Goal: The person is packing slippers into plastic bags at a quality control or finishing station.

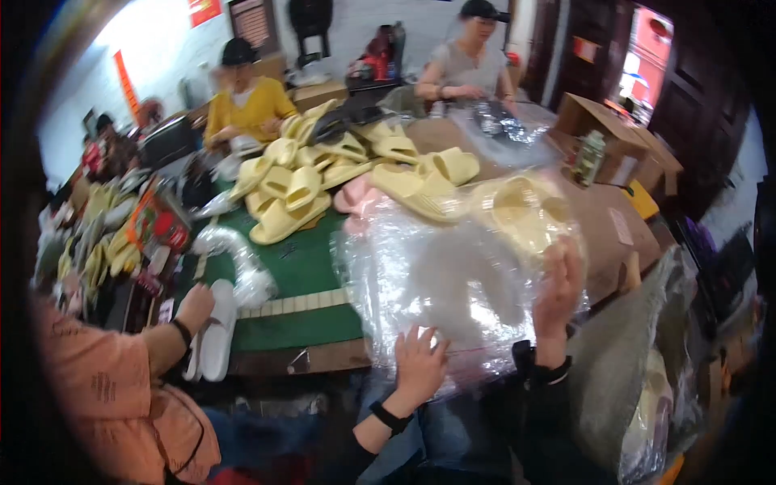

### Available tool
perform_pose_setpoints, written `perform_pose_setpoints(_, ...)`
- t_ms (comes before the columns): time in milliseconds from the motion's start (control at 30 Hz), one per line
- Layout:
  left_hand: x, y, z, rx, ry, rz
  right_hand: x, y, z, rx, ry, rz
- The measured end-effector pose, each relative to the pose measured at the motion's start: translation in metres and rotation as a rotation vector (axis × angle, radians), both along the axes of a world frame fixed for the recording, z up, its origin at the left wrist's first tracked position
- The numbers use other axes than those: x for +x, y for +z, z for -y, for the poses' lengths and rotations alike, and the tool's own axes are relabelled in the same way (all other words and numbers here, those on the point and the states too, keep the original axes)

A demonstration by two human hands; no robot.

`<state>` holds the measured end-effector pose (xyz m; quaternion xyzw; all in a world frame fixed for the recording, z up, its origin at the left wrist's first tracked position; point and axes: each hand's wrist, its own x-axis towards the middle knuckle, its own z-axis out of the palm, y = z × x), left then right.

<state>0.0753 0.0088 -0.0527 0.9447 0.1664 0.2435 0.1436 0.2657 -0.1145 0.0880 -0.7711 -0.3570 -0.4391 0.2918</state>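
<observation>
Clear plastic bags (453, 275) lie spread on the table edge in front of me. My left hand (420, 360) rests on their near edge with its fingers spread. On the right, my right hand (556, 291) is raised beside the plastic, fingers stretched upward and slightly blurred. Just beyond it, a pair of pale yellow slippers (521, 210) shows blurred under or inside shiny plastic; I cannot tell which. Pink slippers (356, 198) lie at the plastic's far left corner. Another yellow slipper (416, 190) sits just behind.
Yellow slippers (295, 186) are heaped mid-table on a green mat (303, 263). At left, a co-worker's hand (196, 307) touches white slippers (218, 331). Two people work across the table. A cardboard box (602, 129) and bottle (589, 158) stand right; a large sack (622, 380) sits near right.
</observation>
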Motion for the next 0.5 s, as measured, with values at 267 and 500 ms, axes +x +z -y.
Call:
perform_pose_setpoints(267, -0.004, -0.006, 0.000, -0.061, -0.039, 0.108, 0.021, -0.029, -0.010, -0.348, -0.237, -0.220)
perform_pose_setpoints(500, -0.008, 0.008, -0.004, -0.117, -0.038, 0.168, -0.032, -0.103, -0.015, -0.639, 0.143, -0.506)
